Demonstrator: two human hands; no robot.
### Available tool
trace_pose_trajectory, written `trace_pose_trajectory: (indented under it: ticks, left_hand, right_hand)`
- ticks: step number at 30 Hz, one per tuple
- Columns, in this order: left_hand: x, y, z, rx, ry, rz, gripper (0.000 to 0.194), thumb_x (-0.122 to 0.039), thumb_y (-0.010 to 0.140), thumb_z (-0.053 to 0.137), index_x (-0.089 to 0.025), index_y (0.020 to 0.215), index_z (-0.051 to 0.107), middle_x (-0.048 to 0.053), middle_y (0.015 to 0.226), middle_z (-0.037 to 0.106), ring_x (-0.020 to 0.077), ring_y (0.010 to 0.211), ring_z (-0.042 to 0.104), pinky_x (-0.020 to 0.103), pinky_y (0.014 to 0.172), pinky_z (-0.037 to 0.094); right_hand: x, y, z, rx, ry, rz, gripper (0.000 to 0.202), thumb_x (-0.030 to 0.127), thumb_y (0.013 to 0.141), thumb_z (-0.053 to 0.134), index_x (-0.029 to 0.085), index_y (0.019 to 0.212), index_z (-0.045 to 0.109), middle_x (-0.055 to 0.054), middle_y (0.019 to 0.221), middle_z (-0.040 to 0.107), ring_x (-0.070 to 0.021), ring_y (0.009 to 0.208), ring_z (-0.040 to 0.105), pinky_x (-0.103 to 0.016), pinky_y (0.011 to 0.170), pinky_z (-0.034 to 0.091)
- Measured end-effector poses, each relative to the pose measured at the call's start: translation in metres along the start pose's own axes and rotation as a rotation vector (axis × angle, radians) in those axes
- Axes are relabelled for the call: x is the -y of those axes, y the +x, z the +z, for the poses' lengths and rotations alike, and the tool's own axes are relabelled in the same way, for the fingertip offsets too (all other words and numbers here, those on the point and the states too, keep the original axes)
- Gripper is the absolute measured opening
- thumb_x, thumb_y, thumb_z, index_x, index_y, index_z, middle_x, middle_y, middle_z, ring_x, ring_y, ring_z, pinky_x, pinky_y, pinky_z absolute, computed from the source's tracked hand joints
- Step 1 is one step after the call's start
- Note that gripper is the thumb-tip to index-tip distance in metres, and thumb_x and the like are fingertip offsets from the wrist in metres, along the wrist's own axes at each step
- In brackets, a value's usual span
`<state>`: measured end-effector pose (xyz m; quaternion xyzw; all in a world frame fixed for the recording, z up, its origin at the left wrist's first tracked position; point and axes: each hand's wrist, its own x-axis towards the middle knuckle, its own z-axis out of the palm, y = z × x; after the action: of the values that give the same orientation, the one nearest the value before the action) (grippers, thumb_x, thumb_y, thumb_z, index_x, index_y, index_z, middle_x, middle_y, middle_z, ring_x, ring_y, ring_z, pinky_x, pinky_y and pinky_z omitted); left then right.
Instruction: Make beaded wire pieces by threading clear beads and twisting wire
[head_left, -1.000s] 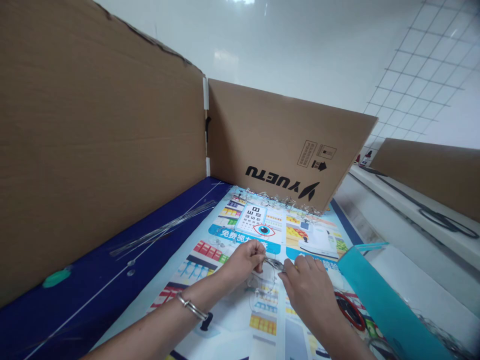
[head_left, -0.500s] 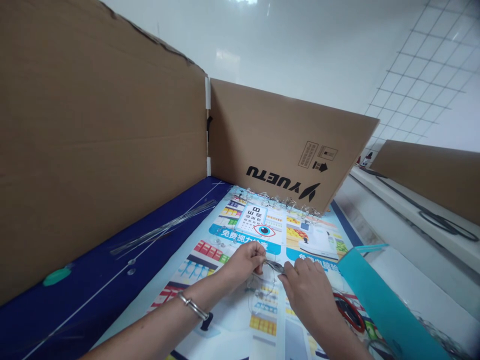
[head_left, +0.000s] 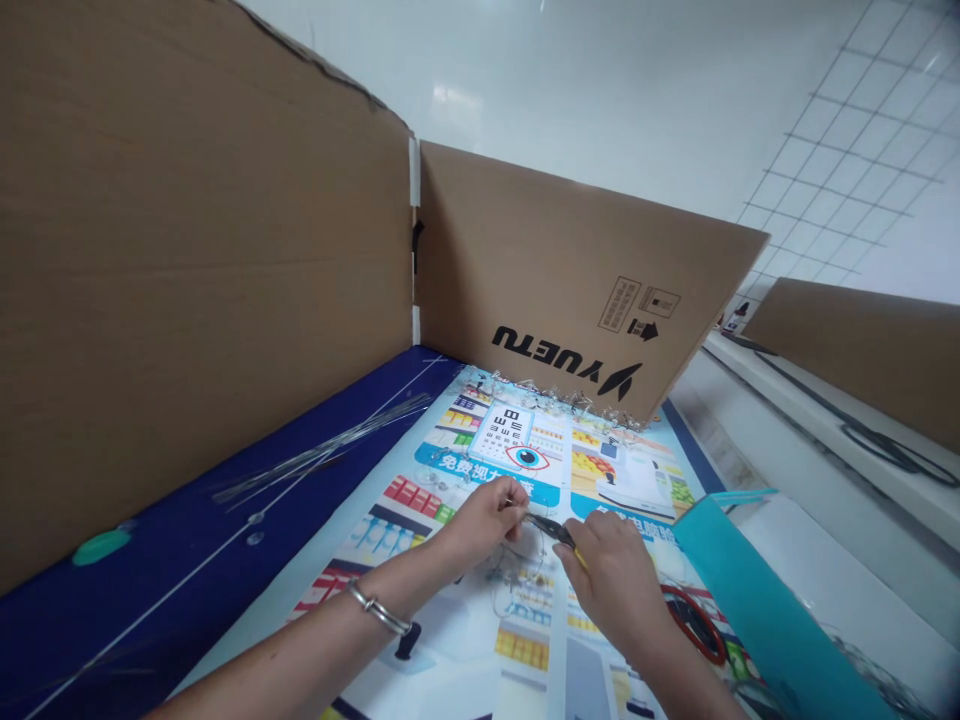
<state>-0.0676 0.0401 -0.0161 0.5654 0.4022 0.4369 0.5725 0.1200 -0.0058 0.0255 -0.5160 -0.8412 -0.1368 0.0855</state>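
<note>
Over the printed sheet, my left hand (head_left: 491, 520) is closed in a pinch on something thin, too small to make out, perhaps a wire end. My right hand (head_left: 611, 570) is wrapped round pliers (head_left: 551, 527) with a bit of yellow handle showing. The jaws of the pliers point left and meet the fingertips of my left hand. Below and between the hands, a loose tangle of thin wire with clear beads (head_left: 514, 575) lies on or hangs over the sheet. A silver bangle (head_left: 380, 608) circles my left wrist.
Cardboard panels stand at the left (head_left: 195, 260) and back (head_left: 570, 270). Thin wires (head_left: 322, 450) lie on the blue strip, near a green blob (head_left: 101, 546). Clear pieces (head_left: 555, 398) line the back panel. At right are a red-rimmed ring (head_left: 694, 625) and a teal box (head_left: 772, 610).
The pliers have turned slightly in my right hand, so the yellow handle now shows. My left hand keeps its pinch in nearly the same place. The view has shifted a little.
</note>
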Motion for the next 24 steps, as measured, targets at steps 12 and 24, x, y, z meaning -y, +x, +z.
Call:
trace_pose_trajectory:
  ticks: [12, 24]
  left_hand:
    - [-0.009, -0.007, 0.001, -0.008, 0.024, 0.049, 0.007, -0.024, 0.077, 0.049, -0.017, 0.076, 0.048, -0.004, 0.056, 0.051, 0.0104, 0.054, 0.049, 0.021, 0.055, 0.039]
    - [-0.005, -0.006, 0.001, 0.009, -0.009, 0.035, 0.006, -0.021, 0.076, 0.048, -0.017, 0.073, 0.047, -0.004, 0.055, 0.048, 0.0092, 0.051, 0.047, 0.021, 0.053, 0.037]
  right_hand:
    - [0.004, -0.001, 0.000, -0.086, -0.128, -0.036, 0.022, 0.035, 0.086, 0.044, 0.021, 0.094, 0.057, -0.007, 0.078, 0.050, -0.0220, 0.078, 0.042, -0.036, 0.068, 0.023]
    - [0.002, -0.001, 0.002, -0.092, -0.131, -0.050, 0.022, 0.035, 0.086, 0.043, 0.021, 0.094, 0.057, -0.006, 0.076, 0.051, -0.0207, 0.075, 0.042, -0.035, 0.067, 0.023]
